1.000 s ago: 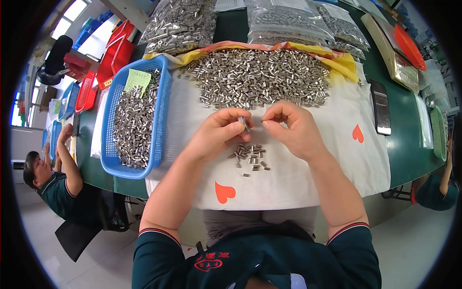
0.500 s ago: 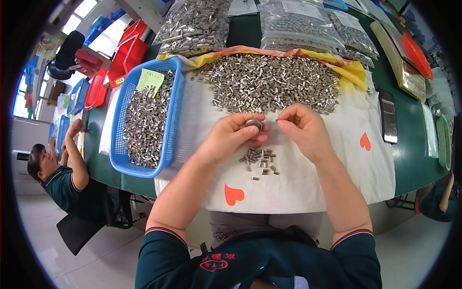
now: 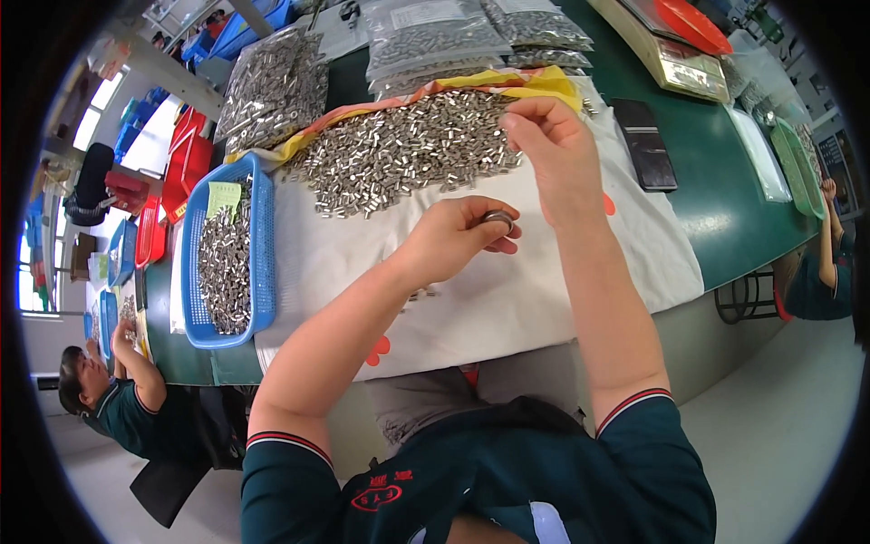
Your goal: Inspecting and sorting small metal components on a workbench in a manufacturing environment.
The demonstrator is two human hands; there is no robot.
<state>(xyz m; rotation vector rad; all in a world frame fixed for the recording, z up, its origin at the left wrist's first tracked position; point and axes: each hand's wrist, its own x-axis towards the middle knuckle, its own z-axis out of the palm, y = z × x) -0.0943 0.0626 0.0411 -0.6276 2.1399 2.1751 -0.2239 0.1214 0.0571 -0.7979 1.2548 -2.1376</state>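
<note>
Small metal ring [image 3: 497, 218] pinched between thumb and fingers of left hand [image 3: 458, 240], raised above the white cloth [image 3: 507, 299] near its middle; likely kept up there so it stays ready and separate from the loose stock. Right hand [image 3: 557, 150] reaches out to the near edge of the heap of small metal cylinders [image 3: 399, 150], fingers drawn together at the tips; cannot tell whether they hold a piece. Heap is spread flat on the cloth, which probably keeps parts from rolling off the green desk [image 3: 716, 218].

Blue mesh basket [image 3: 263, 254] left of cloth, holding more cylinders and a yellow-green paper slip [image 3: 223, 196]. Clear bags [image 3: 435, 41] of parts stacked beyond the heap. Black flat device [image 3: 645, 145] lies right of the cloth. Red bins [image 3: 186, 168] far left.
</note>
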